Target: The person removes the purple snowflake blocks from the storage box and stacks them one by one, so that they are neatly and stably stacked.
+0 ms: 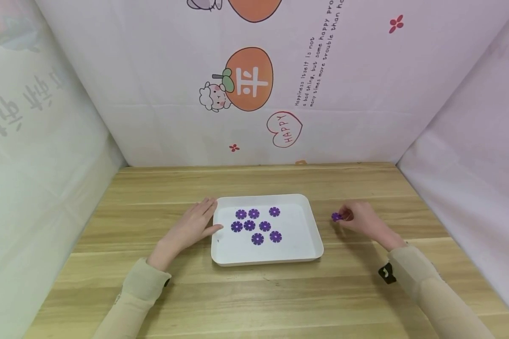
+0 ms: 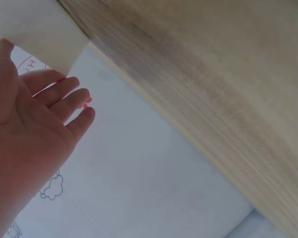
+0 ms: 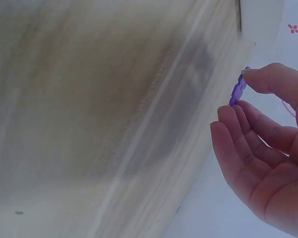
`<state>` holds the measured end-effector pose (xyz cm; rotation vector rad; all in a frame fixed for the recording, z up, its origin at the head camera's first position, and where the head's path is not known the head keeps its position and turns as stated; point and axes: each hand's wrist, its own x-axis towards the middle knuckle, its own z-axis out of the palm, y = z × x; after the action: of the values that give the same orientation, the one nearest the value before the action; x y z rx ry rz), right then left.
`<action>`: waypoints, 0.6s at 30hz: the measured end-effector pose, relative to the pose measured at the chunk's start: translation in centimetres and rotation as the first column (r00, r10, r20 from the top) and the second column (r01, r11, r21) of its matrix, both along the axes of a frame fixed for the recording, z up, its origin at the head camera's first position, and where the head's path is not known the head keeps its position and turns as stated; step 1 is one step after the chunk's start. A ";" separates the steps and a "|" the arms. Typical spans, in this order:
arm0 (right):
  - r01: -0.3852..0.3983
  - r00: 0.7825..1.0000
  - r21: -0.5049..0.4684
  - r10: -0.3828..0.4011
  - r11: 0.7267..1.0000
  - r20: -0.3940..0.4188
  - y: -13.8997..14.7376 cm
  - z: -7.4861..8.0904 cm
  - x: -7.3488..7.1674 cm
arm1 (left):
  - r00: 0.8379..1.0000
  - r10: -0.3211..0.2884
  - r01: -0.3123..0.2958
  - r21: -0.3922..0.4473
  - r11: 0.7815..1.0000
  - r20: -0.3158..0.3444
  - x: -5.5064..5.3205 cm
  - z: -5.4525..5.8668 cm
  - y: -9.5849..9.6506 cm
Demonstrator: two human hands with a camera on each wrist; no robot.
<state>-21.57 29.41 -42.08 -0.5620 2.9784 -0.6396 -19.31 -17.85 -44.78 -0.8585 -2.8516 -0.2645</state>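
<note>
A shallow white tray [image 1: 299,226] rests on the wooden table, with several purple notched building discs [image 1: 257,239] lying flat inside it. At the tray's left side my left hand [image 1: 192,225] touches the rim, its fingers fairly straight along the upper left corner and its thumb reaching over the edge. In the left wrist view, the left hand's fingers [image 2: 57,93] are loosely spread beside the tray wall [image 2: 42,34]. To the right of the tray my right hand [image 1: 362,220] pinches one purple disc [image 3: 239,88] between thumb and fingertips, held edge-on in the right wrist view.
The wood-grain table [image 1: 254,301] is enclosed by a printed white back cloth [image 1: 174,127] and white side cloths [image 1: 471,141]. A black piece [image 1: 387,273] shows by the right sleeve cuff [image 1: 411,266].
</note>
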 end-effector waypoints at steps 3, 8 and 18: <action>0.010 1.000 0.005 -0.010 1.000 0.015 0.1 -0.1 0.0 | 1.000 0.010 -0.010 -0.008 1.000 0.014 0.0 0.2 0.1; 0.020 1.000 0.014 -0.020 1.000 0.023 0.4 -0.5 -0.1 | 0.999 0.017 -0.017 -0.023 1.000 0.028 0.0 0.2 0.0; 0.042 0.998 0.027 -0.044 0.999 0.055 0.9 -0.7 0.0 | 1.000 0.016 -0.015 -0.024 1.000 0.024 -0.1 0.1 0.0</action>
<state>-21.56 30.27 -42.80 -0.4713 2.9493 -0.6085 -19.38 -17.88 -44.70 -0.8432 -2.8882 -0.2411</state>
